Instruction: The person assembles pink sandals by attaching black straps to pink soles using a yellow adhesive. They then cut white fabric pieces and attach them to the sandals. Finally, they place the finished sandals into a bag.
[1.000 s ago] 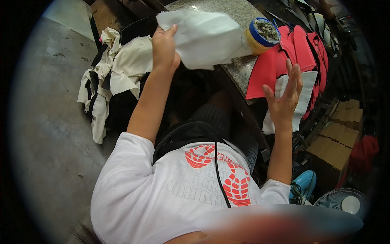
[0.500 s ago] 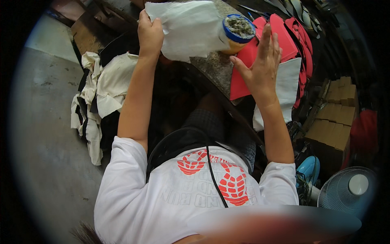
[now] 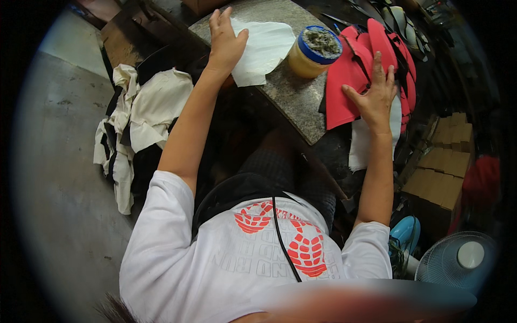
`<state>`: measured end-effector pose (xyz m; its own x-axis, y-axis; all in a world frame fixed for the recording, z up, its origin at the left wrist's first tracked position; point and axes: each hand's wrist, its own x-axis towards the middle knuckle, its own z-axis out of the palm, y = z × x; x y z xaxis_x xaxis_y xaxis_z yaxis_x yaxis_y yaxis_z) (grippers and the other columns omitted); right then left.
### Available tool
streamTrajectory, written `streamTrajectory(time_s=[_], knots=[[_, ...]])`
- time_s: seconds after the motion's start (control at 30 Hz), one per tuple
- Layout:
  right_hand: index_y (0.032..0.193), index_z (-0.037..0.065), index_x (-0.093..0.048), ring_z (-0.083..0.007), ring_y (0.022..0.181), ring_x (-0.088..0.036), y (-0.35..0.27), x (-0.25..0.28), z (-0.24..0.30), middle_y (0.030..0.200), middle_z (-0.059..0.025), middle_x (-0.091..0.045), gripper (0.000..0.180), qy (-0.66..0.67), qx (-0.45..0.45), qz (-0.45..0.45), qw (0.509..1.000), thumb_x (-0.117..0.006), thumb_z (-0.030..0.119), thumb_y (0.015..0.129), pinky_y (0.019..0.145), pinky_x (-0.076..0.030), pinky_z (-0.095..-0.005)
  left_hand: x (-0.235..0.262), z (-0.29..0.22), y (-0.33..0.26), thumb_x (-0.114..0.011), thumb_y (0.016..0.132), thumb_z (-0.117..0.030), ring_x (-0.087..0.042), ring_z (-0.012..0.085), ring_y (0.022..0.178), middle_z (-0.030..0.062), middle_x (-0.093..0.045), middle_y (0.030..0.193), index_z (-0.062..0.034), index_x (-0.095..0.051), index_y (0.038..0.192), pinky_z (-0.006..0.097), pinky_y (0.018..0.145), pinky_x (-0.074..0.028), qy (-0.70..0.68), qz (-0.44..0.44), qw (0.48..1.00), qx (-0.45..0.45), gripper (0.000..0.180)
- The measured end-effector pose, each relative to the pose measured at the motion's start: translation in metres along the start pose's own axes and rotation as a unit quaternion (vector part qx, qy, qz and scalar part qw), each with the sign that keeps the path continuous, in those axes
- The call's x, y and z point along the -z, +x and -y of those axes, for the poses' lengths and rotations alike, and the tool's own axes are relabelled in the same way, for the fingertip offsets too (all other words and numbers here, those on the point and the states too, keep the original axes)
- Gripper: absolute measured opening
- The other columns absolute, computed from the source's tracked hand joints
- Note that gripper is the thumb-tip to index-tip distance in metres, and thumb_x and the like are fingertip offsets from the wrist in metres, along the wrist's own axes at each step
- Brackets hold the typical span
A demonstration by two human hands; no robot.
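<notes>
1. Upper centre of frame: left hand [image 3: 225, 44], fingers spread, pressing flat on white sheet [image 3: 264, 48] lying on stone table [image 3: 291, 102].
2. Upper right: right hand [image 3: 374, 97], open-palmed, resting on red pieces [image 3: 350, 81].
3. Sheet probably light, limp; best pinched at an edge.

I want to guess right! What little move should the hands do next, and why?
Probably the right hand lifts one flat red cut piece off its stack: it lies flat on that pile, while the left hand presses the white sheet onto the stone table.

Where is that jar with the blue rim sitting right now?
The jar with the blue rim stands on the stone worktop, between the white sheet under the left hand and the red pieces.
</notes>
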<state>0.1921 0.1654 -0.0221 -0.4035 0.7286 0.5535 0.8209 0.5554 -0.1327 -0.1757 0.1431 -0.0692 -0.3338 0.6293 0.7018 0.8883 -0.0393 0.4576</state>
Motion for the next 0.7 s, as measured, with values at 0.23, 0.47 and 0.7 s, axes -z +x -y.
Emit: streamTrajectory(time_s=[0.23,0.47,0.7], knots=[[0.162,0.025,-0.023,-0.0450,0.148,-0.027,0.009,0.007,-0.010,0.155,-0.0175,-0.043,0.118,0.018,-0.006,0.018,1.000,-0.082,0.065,0.067,0.115,-0.016,-0.0694,0.035,-0.070,0.016,-0.085,0.077,-0.032,-0.041,0.0427,0.139,0.0287,-0.040,0.147,-0.0022,-0.040,0.147,0.044,0.115,-0.036,-0.303,0.044,0.919,-0.248,0.089],[0.163,0.024,-0.015,-0.0399,0.146,-0.035,0.013,0.045,0.038,0.152,-0.0234,-0.045,0.111,0.173,-0.001,-0.033,0.984,-0.083,0.046,0.078,0.117,-0.028,-0.0534,0.008,-0.133,0.009,-0.091,0.064,-0.033,-0.060,0.0390,0.109,0.0226,-0.060,0.113,-0.0015,-0.051,0.141,0.044,0.099,-0.049,-0.239,0.131,0.941,-0.200,0.093],[0.162,0.021,0.009,-0.0284,0.132,-0.052,0.009,0.025,0.074,0.148,-0.0225,-0.045,0.126,0.533,-0.070,0.103,0.837,-0.078,-0.010,0.076,0.109,-0.045,-0.0389,0.008,-0.140,-0.011,-0.092,0.064,-0.033,-0.060,0.0326,0.116,0.0187,-0.057,0.125,-0.0065,-0.051,0.143,0.039,0.102,-0.049,-0.387,0.162,0.893,-0.161,0.092]])
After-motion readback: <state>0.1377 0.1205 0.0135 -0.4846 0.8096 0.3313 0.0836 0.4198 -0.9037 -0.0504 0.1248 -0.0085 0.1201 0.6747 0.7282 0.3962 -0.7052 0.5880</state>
